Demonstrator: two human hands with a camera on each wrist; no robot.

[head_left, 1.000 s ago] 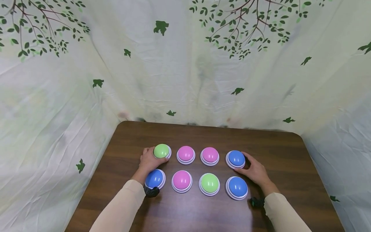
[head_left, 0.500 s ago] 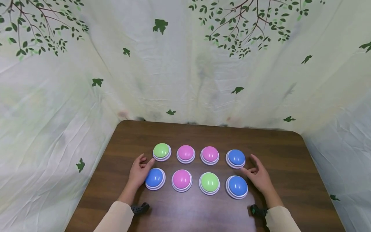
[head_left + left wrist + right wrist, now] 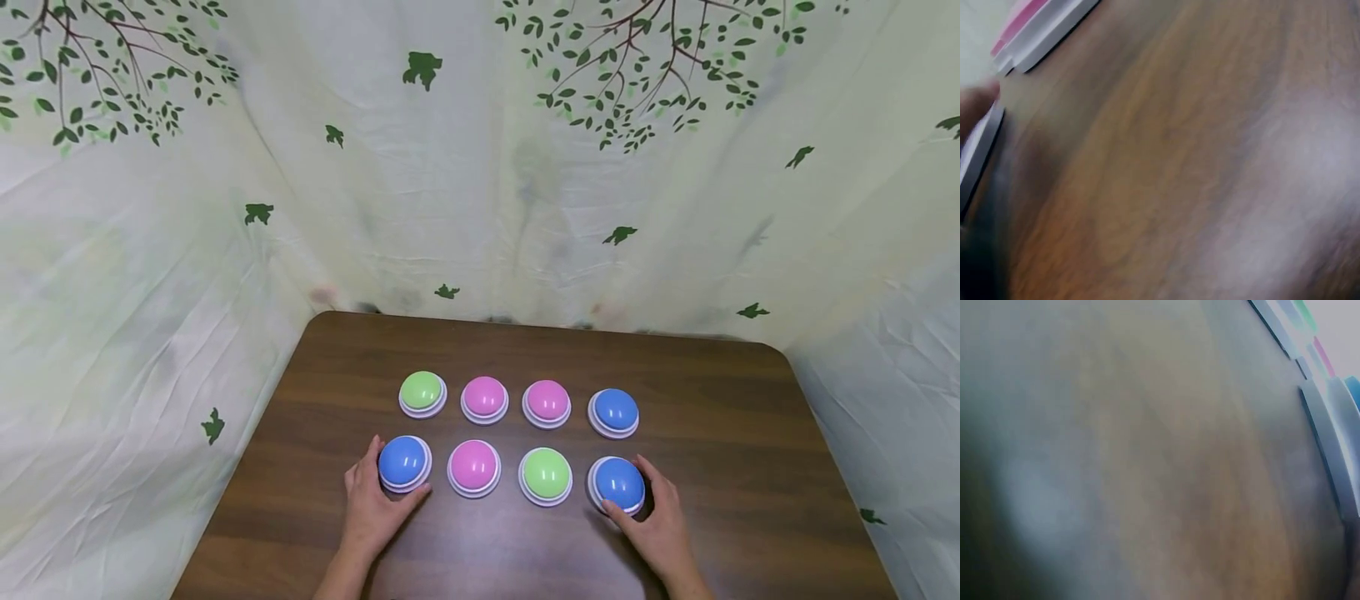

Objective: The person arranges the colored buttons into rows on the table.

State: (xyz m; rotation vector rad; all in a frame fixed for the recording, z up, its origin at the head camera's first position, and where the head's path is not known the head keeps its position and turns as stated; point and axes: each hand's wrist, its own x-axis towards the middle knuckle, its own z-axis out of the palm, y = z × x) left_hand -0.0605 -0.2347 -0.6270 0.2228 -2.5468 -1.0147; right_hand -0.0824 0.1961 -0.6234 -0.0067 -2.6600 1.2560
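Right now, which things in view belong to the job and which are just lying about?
In the job, likely:
near left blue button, at left hand
near right blue button, at right hand
other six buttons

Just surroundings:
table
leaf-print cloth

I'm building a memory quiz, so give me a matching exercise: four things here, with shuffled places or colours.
1. left hand
2. right hand
3. near green button
4. table

A. brown
B. at the near right blue button
C. at the near left blue button
D. between the near pink button and near right blue button

Pairs: 1-C, 2-B, 3-D, 4-A
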